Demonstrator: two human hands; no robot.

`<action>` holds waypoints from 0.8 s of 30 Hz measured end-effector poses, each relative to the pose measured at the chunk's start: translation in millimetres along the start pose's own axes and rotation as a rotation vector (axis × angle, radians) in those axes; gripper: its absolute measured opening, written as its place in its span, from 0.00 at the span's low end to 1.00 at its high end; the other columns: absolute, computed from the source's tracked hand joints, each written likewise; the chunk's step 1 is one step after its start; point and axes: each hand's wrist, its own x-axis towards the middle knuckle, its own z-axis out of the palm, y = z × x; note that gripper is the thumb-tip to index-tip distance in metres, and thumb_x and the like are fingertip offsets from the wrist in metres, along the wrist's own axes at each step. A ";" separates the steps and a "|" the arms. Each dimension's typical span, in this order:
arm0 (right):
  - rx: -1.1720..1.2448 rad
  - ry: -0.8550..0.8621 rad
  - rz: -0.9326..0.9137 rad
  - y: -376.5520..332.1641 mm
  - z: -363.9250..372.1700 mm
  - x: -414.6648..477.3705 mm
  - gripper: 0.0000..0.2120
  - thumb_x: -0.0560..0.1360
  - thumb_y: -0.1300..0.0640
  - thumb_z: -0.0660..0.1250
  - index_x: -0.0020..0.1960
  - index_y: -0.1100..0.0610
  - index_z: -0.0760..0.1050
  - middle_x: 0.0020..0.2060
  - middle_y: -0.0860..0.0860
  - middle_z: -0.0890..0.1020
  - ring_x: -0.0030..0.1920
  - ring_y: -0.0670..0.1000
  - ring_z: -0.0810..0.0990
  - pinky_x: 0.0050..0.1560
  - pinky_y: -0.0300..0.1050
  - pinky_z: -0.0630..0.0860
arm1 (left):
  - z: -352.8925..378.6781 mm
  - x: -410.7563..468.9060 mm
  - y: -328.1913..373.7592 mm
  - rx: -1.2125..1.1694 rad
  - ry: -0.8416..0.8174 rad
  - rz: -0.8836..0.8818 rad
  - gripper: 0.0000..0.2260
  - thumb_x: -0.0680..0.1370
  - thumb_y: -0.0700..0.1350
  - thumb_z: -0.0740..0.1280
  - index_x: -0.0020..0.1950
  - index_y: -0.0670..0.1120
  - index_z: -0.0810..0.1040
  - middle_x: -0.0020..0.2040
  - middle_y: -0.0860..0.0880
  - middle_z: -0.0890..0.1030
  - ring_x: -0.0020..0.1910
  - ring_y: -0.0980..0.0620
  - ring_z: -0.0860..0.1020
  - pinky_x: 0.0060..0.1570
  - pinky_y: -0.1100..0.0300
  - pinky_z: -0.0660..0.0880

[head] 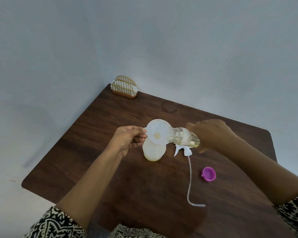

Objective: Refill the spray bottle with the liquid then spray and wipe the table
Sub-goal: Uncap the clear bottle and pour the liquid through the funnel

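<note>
While left hand (127,137) steadies funnel (157,132), right hand (212,134) tips refill bottle (181,136).

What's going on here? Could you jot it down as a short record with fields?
activity: refilling a spray bottle through a funnel
left hand: holds the funnel by its tab
funnel: sits in the neck of the spray bottle
right hand: tips the clear refill bottle, mouth at the funnel rim
spray bottle: upright, pale yellowish liquid at the bottom
spray head: off, lying on the table with its tube
purple cap: off, on the table at right
far corner: napkin holder
</note>
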 end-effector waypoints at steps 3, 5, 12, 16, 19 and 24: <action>0.002 0.005 -0.004 0.2 0.1 -0.5 0.29 0.68 0.45 0.73 0.64 0.49 0.63 0.47 0.46 0.78 0.40 0.47 0.73 0.34 0.38 0.66 | 0.4 0.1 0.4 0.002 0.002 -0.005 0.01 0.74 0.38 0.71 0.43 0.41 0.82 0.31 0.48 0.83 0.26 0.58 0.79 0.31 0.64 0.80; 0.005 0.009 -0.005 0.5 0.7 -0.6 0.29 0.68 0.45 0.73 0.64 0.49 0.63 0.48 0.46 0.79 0.40 0.47 0.73 0.32 0.37 0.63 | 0.5 0.3 0.7 0.007 0.003 -0.004 0.01 0.74 0.39 0.71 0.43 0.41 0.82 0.31 0.48 0.83 0.26 0.58 0.79 0.32 0.64 0.80; 0.017 0.008 -0.007 0.8 0.6 0.4 0.29 0.68 0.45 0.73 0.63 0.49 0.64 0.45 0.46 0.77 0.40 0.47 0.74 0.35 0.38 0.67 | 0.2 0.4 0.9 0.001 -0.003 -0.006 0.02 0.74 0.39 0.71 0.44 0.40 0.82 0.30 0.49 0.83 0.26 0.58 0.79 0.32 0.64 0.80; 0.009 -0.004 -0.005 0.0 -0.5 1.6 0.29 0.68 0.45 0.73 0.63 0.49 0.64 0.42 0.45 0.76 0.40 0.47 0.75 0.34 0.38 0.67 | 0.3 0.4 1.0 0.003 0.000 -0.003 0.01 0.74 0.39 0.71 0.43 0.41 0.82 0.31 0.48 0.83 0.26 0.58 0.79 0.32 0.64 0.80; 0.007 -0.007 -0.009 -0.2 -0.7 2.5 0.29 0.68 0.45 0.73 0.62 0.49 0.64 0.41 0.45 0.75 0.41 0.47 0.76 0.36 0.38 0.69 | 0.1 0.6 0.7 0.003 0.003 -0.006 0.01 0.74 0.39 0.71 0.43 0.41 0.82 0.32 0.48 0.83 0.26 0.58 0.79 0.32 0.64 0.80; -0.005 0.004 -0.019 1.9 -0.3 2.2 0.30 0.68 0.46 0.74 0.64 0.49 0.64 0.47 0.46 0.79 0.43 0.48 0.76 0.35 0.38 0.68 | 0.4 0.8 0.3 -0.004 0.000 -0.002 0.01 0.74 0.38 0.71 0.43 0.41 0.82 0.31 0.48 0.83 0.26 0.58 0.79 0.32 0.64 0.80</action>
